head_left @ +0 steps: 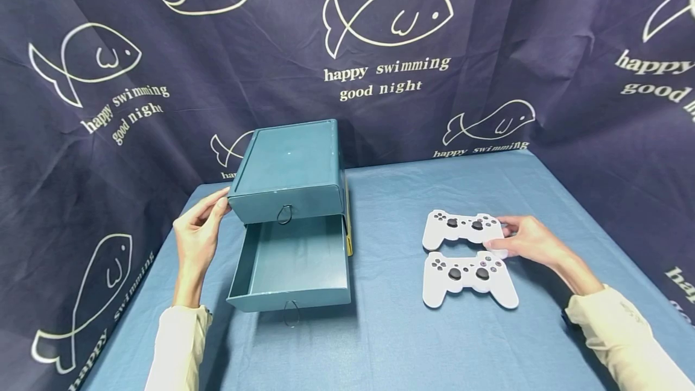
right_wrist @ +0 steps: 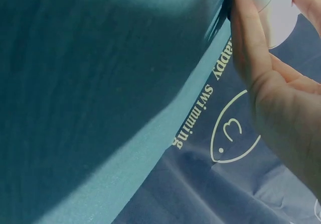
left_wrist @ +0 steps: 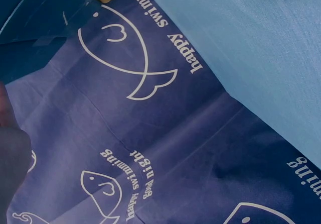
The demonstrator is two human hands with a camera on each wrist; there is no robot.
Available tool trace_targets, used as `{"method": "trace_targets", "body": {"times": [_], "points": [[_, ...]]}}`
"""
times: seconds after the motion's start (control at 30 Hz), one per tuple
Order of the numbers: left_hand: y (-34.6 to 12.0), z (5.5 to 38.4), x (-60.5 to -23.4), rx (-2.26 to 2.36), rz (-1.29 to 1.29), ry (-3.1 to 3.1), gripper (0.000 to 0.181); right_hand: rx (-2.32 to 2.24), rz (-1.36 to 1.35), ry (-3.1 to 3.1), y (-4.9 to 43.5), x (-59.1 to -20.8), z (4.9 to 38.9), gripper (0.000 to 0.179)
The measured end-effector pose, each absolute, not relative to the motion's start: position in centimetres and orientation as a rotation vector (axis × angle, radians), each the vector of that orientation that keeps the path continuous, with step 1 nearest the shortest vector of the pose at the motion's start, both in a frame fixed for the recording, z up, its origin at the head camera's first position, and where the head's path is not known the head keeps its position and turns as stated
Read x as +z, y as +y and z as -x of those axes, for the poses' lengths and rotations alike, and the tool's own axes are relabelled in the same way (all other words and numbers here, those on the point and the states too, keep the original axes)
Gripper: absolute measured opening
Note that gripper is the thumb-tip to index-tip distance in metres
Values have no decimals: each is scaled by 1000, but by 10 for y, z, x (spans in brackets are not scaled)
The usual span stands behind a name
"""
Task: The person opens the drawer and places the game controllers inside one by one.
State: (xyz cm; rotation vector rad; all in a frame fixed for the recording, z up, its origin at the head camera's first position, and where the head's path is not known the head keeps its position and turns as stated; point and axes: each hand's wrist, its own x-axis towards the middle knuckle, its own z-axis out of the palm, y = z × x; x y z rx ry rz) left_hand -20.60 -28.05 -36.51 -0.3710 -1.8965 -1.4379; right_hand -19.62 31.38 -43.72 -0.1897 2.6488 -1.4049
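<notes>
A blue-green two-drawer box stands at centre left in the head view. Its lower drawer is pulled out and holds nothing visible; the upper one is closed. My left hand touches the box's front left corner with thumb and fingers extended. On the right lie two white game controllers, one behind the other. The rear game controller has its right handle between the thumb and fingers of my right hand. In front of it is the other game controller, untouched. The right wrist view shows my right hand partly covering a white handle.
A blue cloth covers the table. Dark blue fabric with fish drawings hangs behind and at both sides. Thin wire loops hang from the drawer fronts. A yellow strip shows along the box's right side.
</notes>
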Motion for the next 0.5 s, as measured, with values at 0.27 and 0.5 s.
{"method": "trace_targets", "body": {"times": [0.27,0.5], "points": [[-280,206,-365,-1445,376,-1893,24,-1333,185,2705,312,-436,195,78],[-280,206,-365,-1445,370,-1894,24,-1201,161,2820,309,-435,193,82]]}}
